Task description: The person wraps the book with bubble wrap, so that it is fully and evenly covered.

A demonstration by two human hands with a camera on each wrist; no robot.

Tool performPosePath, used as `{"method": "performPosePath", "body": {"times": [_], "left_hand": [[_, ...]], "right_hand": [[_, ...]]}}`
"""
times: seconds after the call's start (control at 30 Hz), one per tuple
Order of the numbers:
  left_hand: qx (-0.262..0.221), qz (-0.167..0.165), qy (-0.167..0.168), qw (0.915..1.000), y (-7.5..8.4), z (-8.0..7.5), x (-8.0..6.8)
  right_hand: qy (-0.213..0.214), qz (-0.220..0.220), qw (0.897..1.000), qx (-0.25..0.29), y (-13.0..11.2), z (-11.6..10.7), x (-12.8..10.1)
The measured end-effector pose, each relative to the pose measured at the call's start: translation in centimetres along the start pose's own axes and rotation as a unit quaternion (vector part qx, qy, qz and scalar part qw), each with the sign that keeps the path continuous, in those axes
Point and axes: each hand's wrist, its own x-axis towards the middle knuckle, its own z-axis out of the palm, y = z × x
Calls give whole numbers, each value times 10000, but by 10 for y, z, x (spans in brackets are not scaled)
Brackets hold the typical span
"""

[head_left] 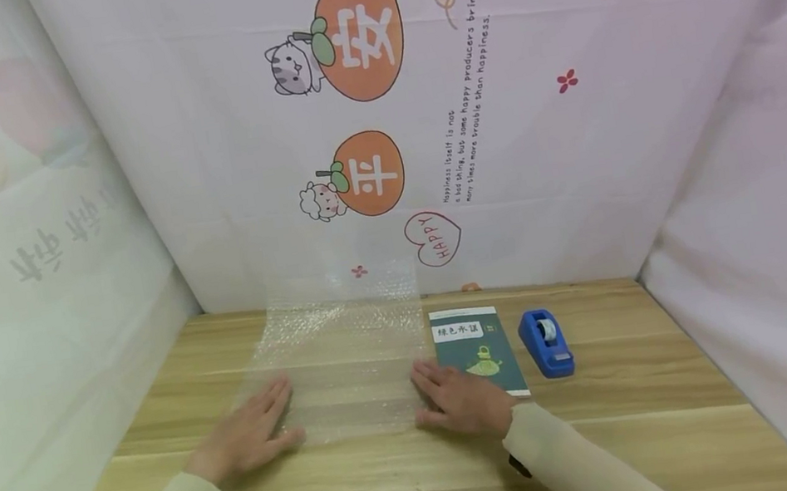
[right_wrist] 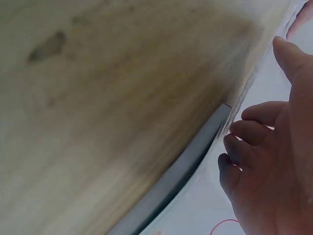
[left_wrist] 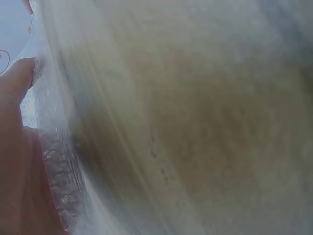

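Your sleeves come in at the bottom of the head view, cream cuffs, a dark wrist strap under each. Just past them both hands lie palm-down on the wooden table (head_left: 411, 478), fingers straight and spread, gripping nothing.

Left hand (head_left: 250, 437): fingertips rest on the near-left corner of the bubble wrap sheet (head_left: 344, 353); palm and heel sit off it on bare wood. Left wrist view is blurred, but you can see the thumb against crinkled film (left_wrist: 54, 166).

Right hand (head_left: 460, 400): fingertips on the sheet's near-right edge, thumb along the front edge. Back of this hand partly covers the near-left corner of the dark green booklet (head_left: 476, 349), so it sits between sheet and booklet. Right wrist view shows loosely bent fingers (right_wrist: 244, 152) with a dark edge just beside them, probably the booklet; too blurred to be sure.

Key relation: the sheet lies between your hands and runs forward from the fingertips. Its long axis goes away from you, near edge level with your fingers, far end curling up against the printed backdrop (head_left: 419, 107). Neither hand is nearer; each pins one near corner.

Farther right, well apart from the sheet: blue tape dispenser (head_left: 545, 341), just beside the booklet's right edge, closest to your right hand.
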Motion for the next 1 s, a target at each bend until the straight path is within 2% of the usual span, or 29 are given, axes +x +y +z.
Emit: {"method": "performPosePath", "body": {"times": [0.23, 0.63, 1.0], "left_hand": [[-95, -51, -244, 9996, 4, 0, -1], [-349, -310, -406, 9981, 14, 0, 4], [-617, -525, -390, 9960, 31, 2, 9]], "right_hand": [[-72, 44, 9999, -61, 0, 6, 2], [-38, 55, 9998, -167, 11, 3, 7], [-41, 76, 10000, 48, 7, -7, 11]]}}
